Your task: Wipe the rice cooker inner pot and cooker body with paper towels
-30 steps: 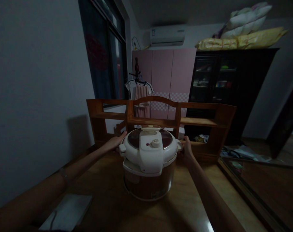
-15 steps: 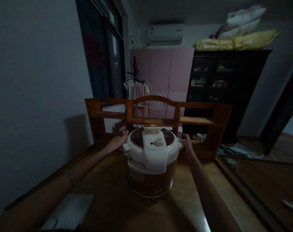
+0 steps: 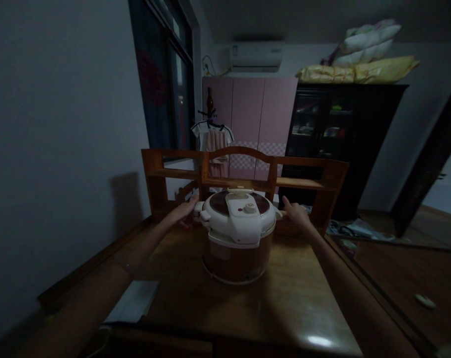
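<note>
A white and brown electric pressure cooker (image 3: pixel 236 253) stands upright on the wooden desk (image 3: pixel 195 308), its lid closed and a round knob on top. My left hand (image 3: pixel 186 210) is at the cooker's left side handle, thumb up and the other fingers mostly hidden. On the opposite side, my right hand (image 3: pixel 295 213) grips the right handle, its thumb also raised. Both arms reach forward, one along each side of the pot. A pale flat booklet or pad (image 3: pixel 134 301) lies near my left forearm.
Behind the cooker runs a low wooden shelf unit (image 3: pixel 307 184) along the desk's back. A wall (image 3: pixel 80 149) borders the left. Pink cabinets (image 3: pixel 248 109), a dark glass-door cabinet (image 3: pixel 322 129) and a clothes stand (image 3: pixel 209 102) are farther back.
The cooker and both hands appear farther from me, closer to the back shelf. The view has shifted, and the desk's front edge now shows. Both hands stay at the handles.
</note>
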Demonstrator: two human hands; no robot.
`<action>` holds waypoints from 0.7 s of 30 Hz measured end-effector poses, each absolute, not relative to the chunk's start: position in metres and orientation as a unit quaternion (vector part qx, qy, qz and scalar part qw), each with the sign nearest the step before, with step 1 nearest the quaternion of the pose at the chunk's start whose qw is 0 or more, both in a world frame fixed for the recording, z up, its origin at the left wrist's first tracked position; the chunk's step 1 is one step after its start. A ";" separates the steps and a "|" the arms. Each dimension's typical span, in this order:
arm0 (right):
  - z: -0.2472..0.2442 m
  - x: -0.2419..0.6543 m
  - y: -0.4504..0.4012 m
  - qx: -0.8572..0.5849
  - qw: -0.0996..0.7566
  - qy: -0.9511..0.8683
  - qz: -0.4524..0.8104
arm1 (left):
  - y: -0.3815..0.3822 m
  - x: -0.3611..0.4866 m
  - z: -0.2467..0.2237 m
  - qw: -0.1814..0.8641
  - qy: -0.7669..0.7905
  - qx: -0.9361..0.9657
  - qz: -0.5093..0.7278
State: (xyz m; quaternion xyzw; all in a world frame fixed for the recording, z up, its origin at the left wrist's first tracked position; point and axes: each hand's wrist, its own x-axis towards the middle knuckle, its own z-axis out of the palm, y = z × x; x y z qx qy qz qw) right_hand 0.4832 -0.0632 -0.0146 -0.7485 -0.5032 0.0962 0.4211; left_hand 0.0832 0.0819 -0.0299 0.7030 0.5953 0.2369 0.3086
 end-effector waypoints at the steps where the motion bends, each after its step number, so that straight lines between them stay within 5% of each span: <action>1: -0.004 0.482 -0.064 -0.758 0.407 -0.507 0.049 | 0.079 0.080 -0.029 0.299 0.594 0.705 0.245; 9: 0.074 0.408 -0.036 -0.672 0.292 -0.661 -0.162 | 0.066 0.076 -0.039 0.220 0.553 0.735 0.325; 21: 0.074 0.346 0.018 -0.588 0.110 -0.779 -0.189 | 0.091 0.072 -0.013 0.222 0.532 0.746 0.334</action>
